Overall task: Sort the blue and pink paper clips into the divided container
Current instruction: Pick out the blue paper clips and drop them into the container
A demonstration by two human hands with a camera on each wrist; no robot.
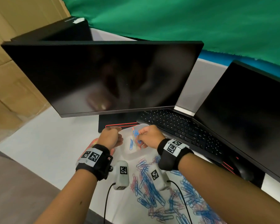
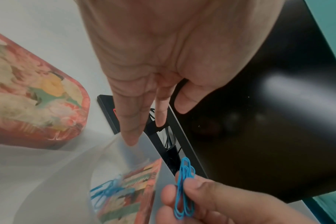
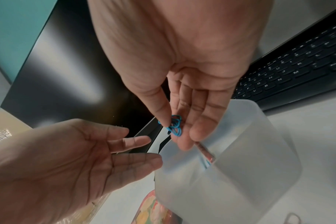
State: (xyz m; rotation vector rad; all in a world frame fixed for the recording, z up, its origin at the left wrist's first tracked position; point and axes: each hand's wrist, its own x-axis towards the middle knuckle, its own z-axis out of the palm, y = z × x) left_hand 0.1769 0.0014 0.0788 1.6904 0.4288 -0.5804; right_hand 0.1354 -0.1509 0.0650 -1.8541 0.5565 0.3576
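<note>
My right hand (image 1: 142,135) pinches a small bunch of blue paper clips (image 1: 135,133) between thumb and fingers, just above the translucent divided container (image 1: 131,155). The right wrist view shows that pinch (image 3: 174,124) over the container's rim (image 3: 240,151), beside the patterned divider (image 3: 205,153). A few blue clips (image 2: 105,191) lie in one compartment. My left hand (image 1: 115,135) hovers left of the container, fingers (image 3: 132,141) straight, palm bare. A mixed pile of blue and pink clips (image 1: 160,193) covers the table near me.
A dark monitor (image 1: 103,75) stands right behind the container, its base (image 1: 120,125) touching the far rim. A black keyboard (image 1: 176,125) and a second dark screen (image 1: 242,110) fill the right. A red floral lid (image 2: 34,103) lies left of the container.
</note>
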